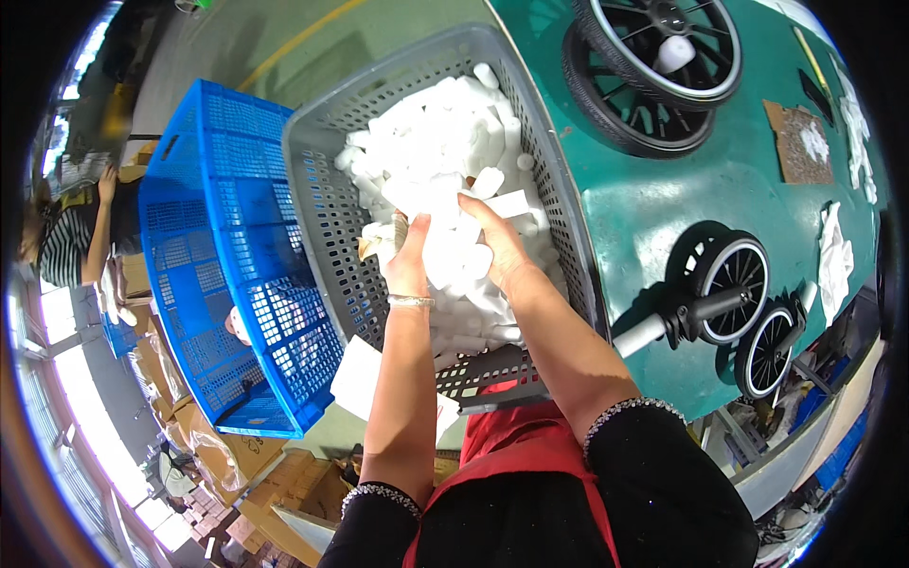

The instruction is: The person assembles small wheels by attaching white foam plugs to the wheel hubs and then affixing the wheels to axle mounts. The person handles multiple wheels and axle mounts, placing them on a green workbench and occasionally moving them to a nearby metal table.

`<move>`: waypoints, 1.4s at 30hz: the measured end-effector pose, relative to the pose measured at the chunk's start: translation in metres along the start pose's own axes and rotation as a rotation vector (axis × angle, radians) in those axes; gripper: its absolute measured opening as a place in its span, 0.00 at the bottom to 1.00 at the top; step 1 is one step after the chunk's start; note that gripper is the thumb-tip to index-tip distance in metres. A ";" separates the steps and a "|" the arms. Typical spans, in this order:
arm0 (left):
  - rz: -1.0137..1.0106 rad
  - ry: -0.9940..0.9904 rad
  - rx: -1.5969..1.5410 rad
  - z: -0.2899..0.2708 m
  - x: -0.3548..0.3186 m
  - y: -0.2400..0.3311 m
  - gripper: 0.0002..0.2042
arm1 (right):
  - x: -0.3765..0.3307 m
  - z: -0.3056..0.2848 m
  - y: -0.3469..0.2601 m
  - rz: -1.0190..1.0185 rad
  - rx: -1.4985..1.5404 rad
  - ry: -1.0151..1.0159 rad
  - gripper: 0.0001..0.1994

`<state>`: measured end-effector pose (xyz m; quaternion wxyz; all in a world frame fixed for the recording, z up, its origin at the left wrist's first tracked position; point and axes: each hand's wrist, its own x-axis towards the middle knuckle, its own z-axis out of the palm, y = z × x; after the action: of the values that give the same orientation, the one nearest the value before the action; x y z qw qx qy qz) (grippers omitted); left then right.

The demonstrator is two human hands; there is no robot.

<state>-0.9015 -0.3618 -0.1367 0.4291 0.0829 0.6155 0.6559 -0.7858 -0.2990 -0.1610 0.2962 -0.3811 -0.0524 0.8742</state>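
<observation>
Both of my hands reach into a grey perforated plastic crate filled with several small white plastic parts. My left hand, with a silver bracelet at the wrist, closes around white parts near the crate's middle. My right hand lies right beside it, fingers curled over a clump of the same white parts, with one flat white piece at its fingertips.
A blue perforated crate stands to the left of the grey one. On the green table to the right lie large black wheels, a twin small-wheel assembly, white cloths and a cardboard piece. Cardboard boxes and another person are at far left.
</observation>
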 end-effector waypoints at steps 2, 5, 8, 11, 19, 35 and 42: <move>0.051 0.002 -0.004 0.002 -0.017 0.018 0.21 | -0.026 0.019 -0.006 -0.075 -0.015 -0.026 0.29; 0.111 -0.033 -0.011 0.004 -0.043 0.040 0.22 | -0.062 0.037 -0.013 -0.126 -0.028 -0.062 0.29; 0.101 -0.054 -0.133 -0.008 -0.061 0.046 0.22 | -0.082 0.044 -0.005 -0.064 -0.075 -0.101 0.27; 0.065 -0.096 -0.156 0.002 -0.079 0.056 0.24 | -0.115 0.051 -0.014 -0.193 -0.100 -0.103 0.26; 0.155 -0.086 -0.138 0.016 -0.133 0.097 0.20 | -0.165 0.072 -0.015 -0.267 -0.068 -0.196 0.24; 0.291 -0.315 -0.124 0.144 -0.217 0.095 0.19 | -0.248 0.015 -0.118 -0.355 0.084 -0.317 0.28; 0.144 -0.497 -0.171 0.348 -0.303 -0.007 0.23 | -0.353 -0.133 -0.274 -0.551 0.162 -0.166 0.28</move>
<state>-0.4894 -0.3081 0.0638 0.5245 0.2484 0.4263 0.6939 -0.3734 -0.2895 0.0564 0.5464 -0.2551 -0.1080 0.7904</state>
